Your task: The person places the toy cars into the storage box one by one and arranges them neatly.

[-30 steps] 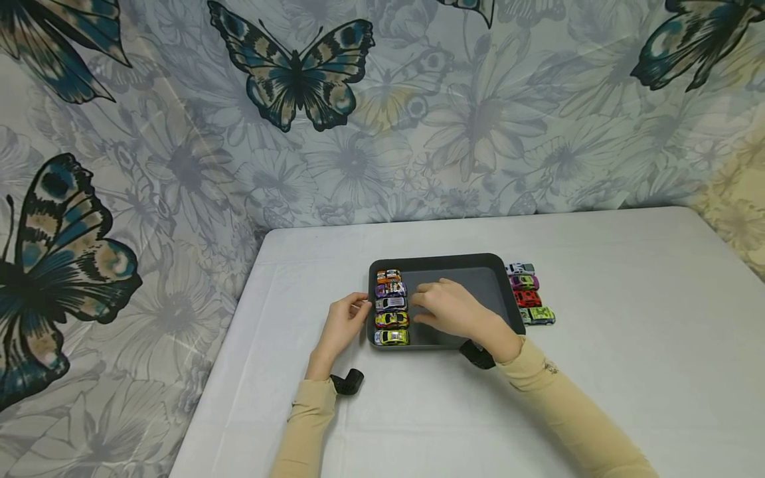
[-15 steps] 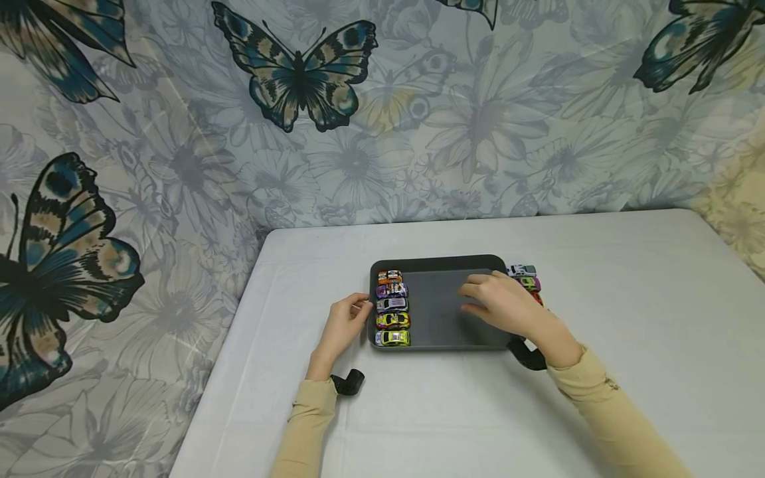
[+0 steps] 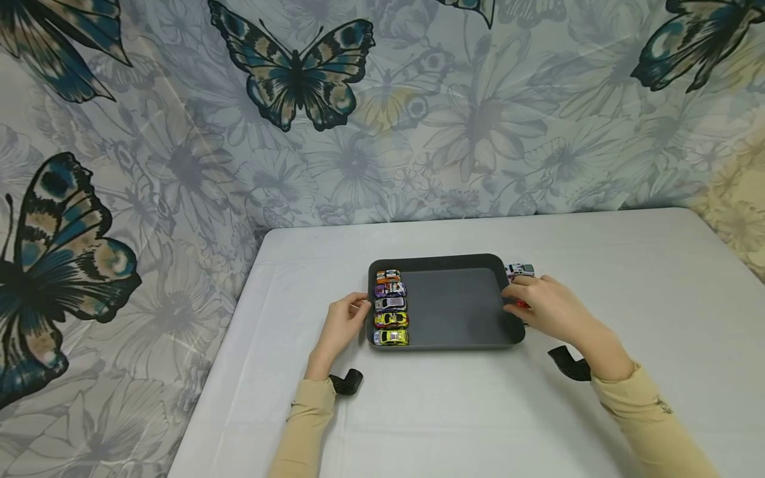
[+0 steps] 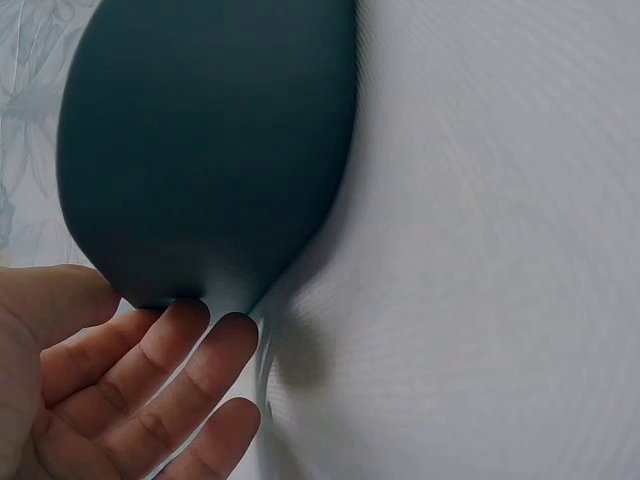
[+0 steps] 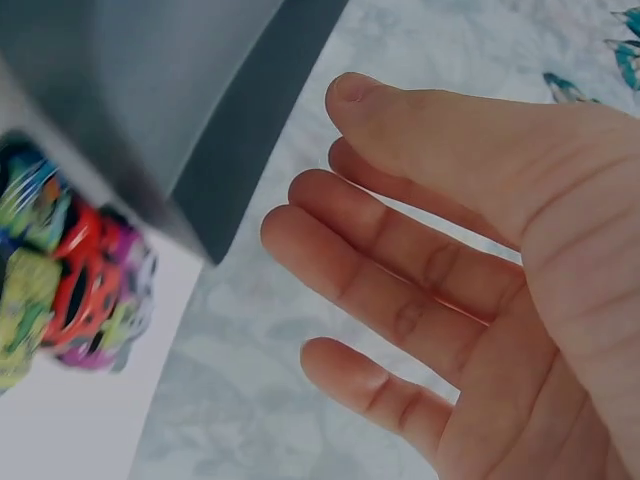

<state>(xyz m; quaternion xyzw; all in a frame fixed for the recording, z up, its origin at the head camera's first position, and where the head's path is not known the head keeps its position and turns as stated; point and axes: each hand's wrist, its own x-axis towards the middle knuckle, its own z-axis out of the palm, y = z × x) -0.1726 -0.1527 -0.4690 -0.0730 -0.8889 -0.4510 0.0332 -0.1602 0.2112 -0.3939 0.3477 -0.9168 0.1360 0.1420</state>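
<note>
A dark grey tray [image 3: 454, 307] lies on the white table. Along its left side stands a column of several toy cars [image 3: 391, 307], from orange at the back to yellow-green at the front. My left hand [image 3: 358, 307] rests against the tray's left wall; in the left wrist view its straight fingers [image 4: 160, 365] touch the tray's dark wall [image 4: 200, 150]. My right hand [image 3: 518, 292] hovers open over more toy cars [image 5: 70, 290] beside the tray's right edge. There, a white car [image 3: 520, 270] and a bit of a red car [image 3: 522, 304] show; the hand hides the others.
The table [image 3: 627, 279] is covered in white cloth and backed by a butterfly-print curtain [image 3: 299, 79]. Black wrist straps [image 3: 346, 382] show on both arms. The table's left edge runs close beside my left arm.
My right hand has left the car column in the tray and crossed rightward to the cars outside the tray's right edge. The left hand has stayed at the left wall.
</note>
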